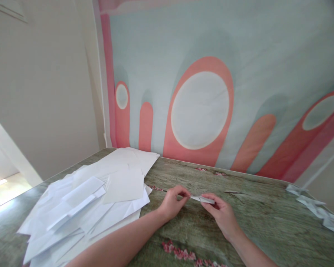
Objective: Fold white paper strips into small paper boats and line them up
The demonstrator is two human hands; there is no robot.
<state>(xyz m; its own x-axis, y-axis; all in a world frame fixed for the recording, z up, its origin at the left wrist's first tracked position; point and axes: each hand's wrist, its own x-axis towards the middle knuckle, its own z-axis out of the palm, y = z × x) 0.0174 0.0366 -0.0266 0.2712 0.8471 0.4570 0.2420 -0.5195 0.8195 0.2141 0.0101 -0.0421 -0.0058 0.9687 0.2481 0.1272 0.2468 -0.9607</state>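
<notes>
The bare left forearm (122, 237) is stretched diagonally inward, and the bare left hand (171, 204) is turned with its fingers curled and the tips of thumb and index finger drawn close together. The bare right hand (223, 217) is held opposite, near but apart, its thumb placed below the bent fingers; the bare right forearm (250, 249) is angled inward, only partly shown.

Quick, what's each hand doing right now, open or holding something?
Left hand: closed, pinching one end of the folded paper.
Right hand: closed, pinching the same paper's other end.
</notes>
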